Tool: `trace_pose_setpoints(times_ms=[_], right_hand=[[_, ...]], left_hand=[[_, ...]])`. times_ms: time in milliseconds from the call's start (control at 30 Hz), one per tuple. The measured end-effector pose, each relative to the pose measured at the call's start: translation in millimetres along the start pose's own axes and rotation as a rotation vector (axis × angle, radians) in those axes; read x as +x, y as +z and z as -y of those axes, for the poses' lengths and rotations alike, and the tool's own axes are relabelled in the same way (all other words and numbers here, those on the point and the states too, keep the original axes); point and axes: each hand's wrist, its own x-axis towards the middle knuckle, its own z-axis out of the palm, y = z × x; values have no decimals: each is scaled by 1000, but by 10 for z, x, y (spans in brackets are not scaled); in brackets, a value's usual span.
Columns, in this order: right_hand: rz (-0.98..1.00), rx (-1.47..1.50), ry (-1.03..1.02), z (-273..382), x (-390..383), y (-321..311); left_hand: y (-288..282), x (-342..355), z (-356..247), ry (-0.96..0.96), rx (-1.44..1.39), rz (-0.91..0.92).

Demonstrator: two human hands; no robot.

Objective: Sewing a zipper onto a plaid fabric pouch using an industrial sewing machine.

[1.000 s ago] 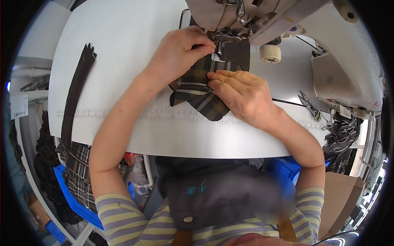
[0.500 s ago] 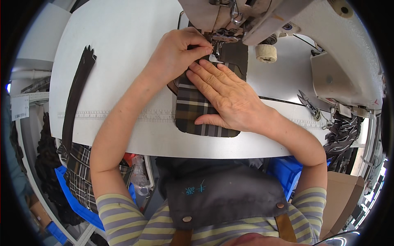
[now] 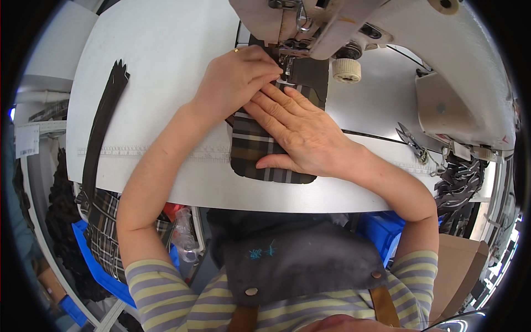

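A plaid fabric piece (image 3: 255, 145) in dark grey, brown and white, with rounded near corners, lies under the sewing machine's presser foot (image 3: 286, 67). My right hand (image 3: 304, 135) rests flat on it, fingers stretched toward the foot and thumb out to the left. Just left of the foot, my left hand (image 3: 235, 74) is closed in a pinch at the fabric's edge. What lies between those fingertips is partly hidden. The sewing machine (image 3: 381, 25) covers the fabric's far end.
Thread snips (image 3: 410, 139) lie on the right of the white table (image 3: 160, 66). A dark fabric strip (image 3: 105, 119) hangs over its left edge. Below, a blue bin (image 3: 105, 279) holds plaid cloth. Dark scraps (image 3: 462, 180) and a cardboard box (image 3: 459, 265) are at right.
The view has shifted slightly. My left hand has turned a little, its fingers still by the presser foot. My right hand stays flat on the fabric.
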Motion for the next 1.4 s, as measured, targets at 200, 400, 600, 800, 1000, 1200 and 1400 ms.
trace_pose_setpoints(times_ms=[200, 400, 600, 800, 1000, 1200, 1400], right_hand=[[-295, 285, -70, -220, -96, -157], [-302, -36, 116, -495, -47, -187], [-268, -145, 66, -442, -70, -154], [-200, -166, 129, -414, -47, -175], [-273, -171, 133, -463, 4, -173], [-286, -133, 154, -477, -9, -158], [-335, -153, 108, -496, -8, -117]], left_hand=[[8, -55, 41, 400, 331, -53], [-7, -120, 11, 361, 340, -2], [-7, -110, 37, 428, 282, -59], [15, -98, 11, 338, 260, -56], [32, -9, 94, 344, 269, -77], [20, -28, 95, 350, 297, -39], [31, -24, 98, 313, 251, -40]])
